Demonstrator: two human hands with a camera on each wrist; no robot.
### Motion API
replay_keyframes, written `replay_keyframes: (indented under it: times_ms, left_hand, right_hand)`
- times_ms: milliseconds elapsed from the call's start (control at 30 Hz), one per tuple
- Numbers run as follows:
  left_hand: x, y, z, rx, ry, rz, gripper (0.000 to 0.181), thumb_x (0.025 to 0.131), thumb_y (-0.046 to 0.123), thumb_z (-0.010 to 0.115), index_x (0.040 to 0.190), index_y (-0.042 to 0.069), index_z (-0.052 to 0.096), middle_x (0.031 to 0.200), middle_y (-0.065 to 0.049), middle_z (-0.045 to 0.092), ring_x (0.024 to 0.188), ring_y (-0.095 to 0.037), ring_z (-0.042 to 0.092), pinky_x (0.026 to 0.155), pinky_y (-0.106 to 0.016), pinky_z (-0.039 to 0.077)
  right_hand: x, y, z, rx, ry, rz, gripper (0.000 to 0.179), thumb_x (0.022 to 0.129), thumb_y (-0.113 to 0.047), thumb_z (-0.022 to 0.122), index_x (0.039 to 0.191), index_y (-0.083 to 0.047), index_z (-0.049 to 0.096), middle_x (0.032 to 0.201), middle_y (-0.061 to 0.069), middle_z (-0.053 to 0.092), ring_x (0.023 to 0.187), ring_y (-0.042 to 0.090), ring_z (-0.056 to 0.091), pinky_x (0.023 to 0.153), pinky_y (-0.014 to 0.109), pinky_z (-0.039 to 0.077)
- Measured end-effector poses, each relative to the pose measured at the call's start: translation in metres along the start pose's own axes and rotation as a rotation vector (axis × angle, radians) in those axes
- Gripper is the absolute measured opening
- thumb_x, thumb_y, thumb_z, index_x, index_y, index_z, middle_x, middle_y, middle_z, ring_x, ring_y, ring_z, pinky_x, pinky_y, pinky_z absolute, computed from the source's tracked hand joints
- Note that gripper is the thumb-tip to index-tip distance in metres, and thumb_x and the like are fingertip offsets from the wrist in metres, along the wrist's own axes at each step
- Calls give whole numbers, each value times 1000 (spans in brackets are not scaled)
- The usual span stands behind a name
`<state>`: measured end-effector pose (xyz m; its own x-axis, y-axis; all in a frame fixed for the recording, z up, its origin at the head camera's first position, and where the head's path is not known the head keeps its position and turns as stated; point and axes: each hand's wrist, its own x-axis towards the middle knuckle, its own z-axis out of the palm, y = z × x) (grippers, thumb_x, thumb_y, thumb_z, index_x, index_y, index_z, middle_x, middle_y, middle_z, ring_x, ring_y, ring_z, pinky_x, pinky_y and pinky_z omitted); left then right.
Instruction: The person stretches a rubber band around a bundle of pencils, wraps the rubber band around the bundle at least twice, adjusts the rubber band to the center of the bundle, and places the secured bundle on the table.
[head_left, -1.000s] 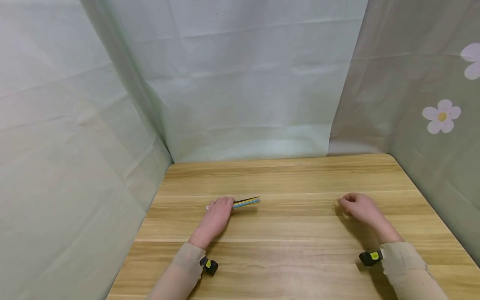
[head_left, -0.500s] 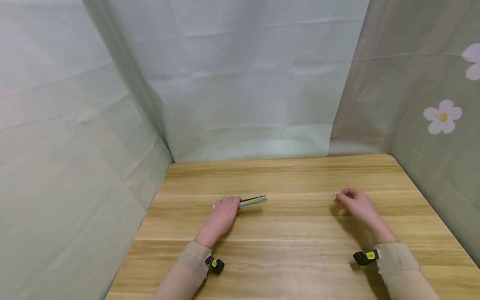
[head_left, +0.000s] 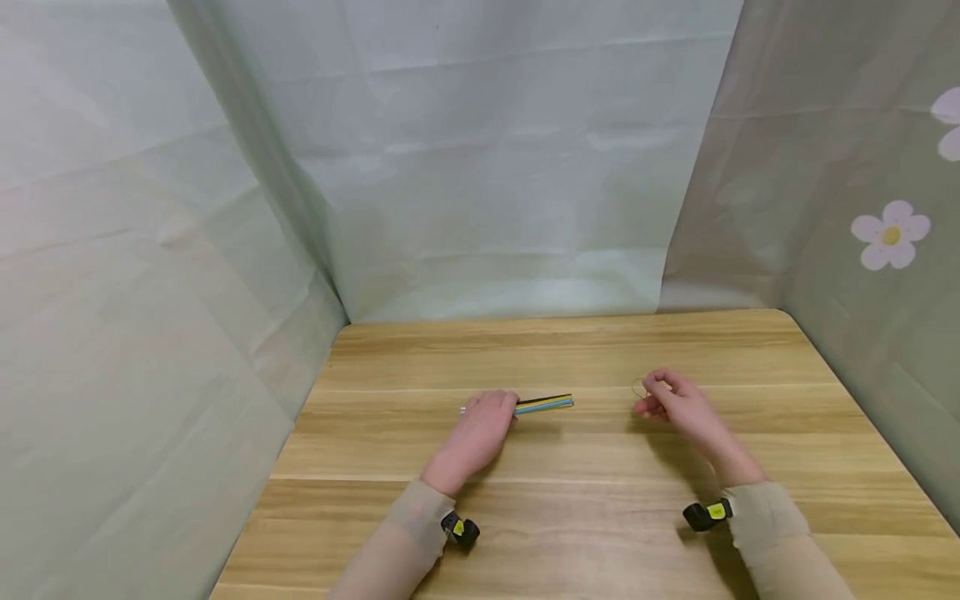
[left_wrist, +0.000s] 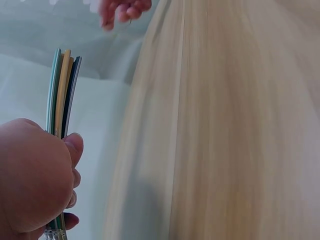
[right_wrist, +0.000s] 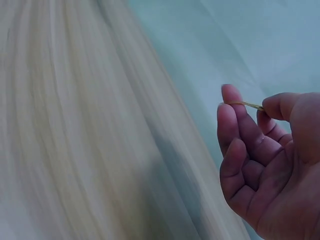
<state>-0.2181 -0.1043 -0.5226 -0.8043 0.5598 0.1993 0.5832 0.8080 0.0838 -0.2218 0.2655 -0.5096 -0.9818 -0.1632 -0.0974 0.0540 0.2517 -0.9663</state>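
My left hand (head_left: 480,429) grips a bundle of slim pens (head_left: 546,404) in light blue, yellow and black, held slightly above the table. In the left wrist view the fingers wrap round the pens (left_wrist: 63,95); their upper ends stick out above the thumb, and clear ends show below the fist. To the right, my right hand (head_left: 686,412) holds a thin yellowish rubber band (right_wrist: 245,104). Thumb and forefinger pinch one end of the band, which is stretched to the tips of other fingers. In the head view the band is a faint loop left of the fingertips.
Both hands are over a wood-grain table (head_left: 570,508). Pale cloth (head_left: 495,192) hangs behind it and along both sides, with a printed flower (head_left: 890,235) on the right. Dark wrist cameras (head_left: 460,529) are strapped at both cuffs.
The left hand has moved right with the pens, and the right hand has moved left, so the two are closer. The band now shows as a wider loop at the right fingers.
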Motion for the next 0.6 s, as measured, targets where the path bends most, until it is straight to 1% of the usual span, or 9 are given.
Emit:
replay_keyframes:
  times_ms: [133,233,333,467,600]
  left_hand:
    - [7,12,-1,13,-3,26,17,111,20,60,123,9,57,114,-5,67,109,-25,65,91,-45,51]
    - [10,18,-2,23,1,38,17,111,21,61,123,9,58,112,-4,67,106,-24,64,88,-43,51]
    - [12,21,-1,33,-6,34,17,110,22,61,122,9,58,111,-4,66,104,-23,63,87,-41,50]
    - [14,22,1,68,-25,21,18,111,23,59,124,10,58,110,-2,64,101,-20,60,85,-38,50]
    - [15,23,2,91,-30,15,17,112,24,58,123,11,57,108,-1,63,98,-18,59,83,-36,49]
  right_hand:
    - [5,-3,12,21,-45,-8,41,116,-30,48,132,8,46,99,23,77,90,26,76,81,30,59]
    - [7,-5,21,23,-70,-8,39,116,-29,49,132,7,46,99,25,77,90,30,76,81,31,60]
    - [8,-7,29,28,-85,-6,37,116,-28,50,132,5,46,99,24,77,91,33,77,81,33,61]
    - [10,-8,37,40,-88,-3,36,116,-28,51,131,3,46,98,24,78,92,34,77,80,34,61]
    - [11,-11,44,41,-100,-23,34,116,-29,51,130,1,47,98,25,78,91,36,78,80,36,62]
